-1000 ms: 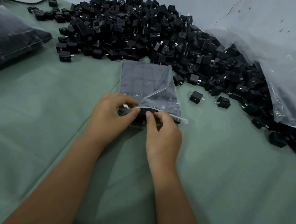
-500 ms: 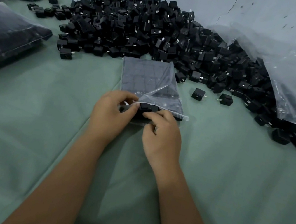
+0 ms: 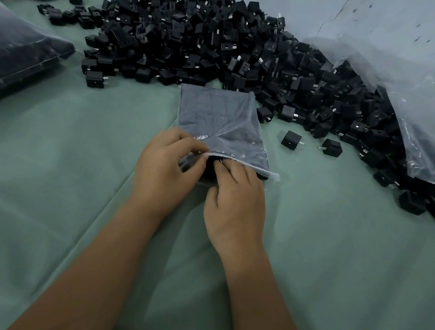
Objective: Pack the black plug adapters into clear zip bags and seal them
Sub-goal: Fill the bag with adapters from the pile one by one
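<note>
Your left hand pinches the upper lip of the zip bag between thumb and curled fingers, and lifts it a little at the left end of the mouth. Your right hand has its fingers curled at the same mouth, just right of the left thumb; the fingertips seem to push a black adapter inside, but you cover it, so I cannot tell if they pinch the adapter or only the lower lip.

Beyond your fingers the bag lies flat on the green cloth, its closed end toward the pile. It looks nearly full of dark adapters in rows. The white zip strip runs from your fingers to the right corner, and near your fingers it is open, so I judge this bag as filled but not yet sealed.

Farther away is the big pile of loose adapters, and two single adapters lie to the right of the bag. On the far right a large clear sack spills more of them. Far to the left lies a filled dark bag. Much work remains: this seal, then many more bags.

Compared with one second ago, the bag did not move. Your right hand went down and closer to you, its fingers now tucked more under the lip, while the left hand kept the same pinch
</note>
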Tool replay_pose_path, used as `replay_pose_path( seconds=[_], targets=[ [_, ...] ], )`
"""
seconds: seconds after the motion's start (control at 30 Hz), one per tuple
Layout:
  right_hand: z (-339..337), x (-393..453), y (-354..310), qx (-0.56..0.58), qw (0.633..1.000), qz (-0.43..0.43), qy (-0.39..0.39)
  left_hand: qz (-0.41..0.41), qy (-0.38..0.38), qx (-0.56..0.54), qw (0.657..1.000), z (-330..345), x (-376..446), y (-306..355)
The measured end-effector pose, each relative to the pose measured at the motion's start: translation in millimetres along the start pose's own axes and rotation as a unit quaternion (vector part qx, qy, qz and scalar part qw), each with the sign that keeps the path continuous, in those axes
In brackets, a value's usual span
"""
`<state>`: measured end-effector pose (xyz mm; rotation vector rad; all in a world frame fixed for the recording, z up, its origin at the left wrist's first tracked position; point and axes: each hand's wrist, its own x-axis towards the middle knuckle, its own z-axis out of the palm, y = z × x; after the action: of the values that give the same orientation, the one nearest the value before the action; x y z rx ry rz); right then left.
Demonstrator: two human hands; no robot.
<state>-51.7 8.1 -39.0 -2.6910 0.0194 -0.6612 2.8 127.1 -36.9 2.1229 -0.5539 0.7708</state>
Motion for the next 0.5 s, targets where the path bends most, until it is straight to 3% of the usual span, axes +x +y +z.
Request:
replay_pose_path(
  seconds=[0.23, 0.4, 0.5],
  targets=[
    [6.0, 7.8, -4.0, 0.031, 0.999, -0.025, -0.018, 0.055, 0.047, 0.017, 0.997, 2.9, 0.3, 0.3],
    [2.9, 43.5, -2.7, -0.017, 0.989, -0.015, -0.144, 0.069, 0.069, 0.008, 0.995, 7.6, 0.4, 0.3],
    [7.7, 69.4, 0.4, -0.076, 0.961, 0.003, -0.264, 0.064, 0.085, 0.000, 0.994, 9.5, 1.2, 0.1]
  ],
)
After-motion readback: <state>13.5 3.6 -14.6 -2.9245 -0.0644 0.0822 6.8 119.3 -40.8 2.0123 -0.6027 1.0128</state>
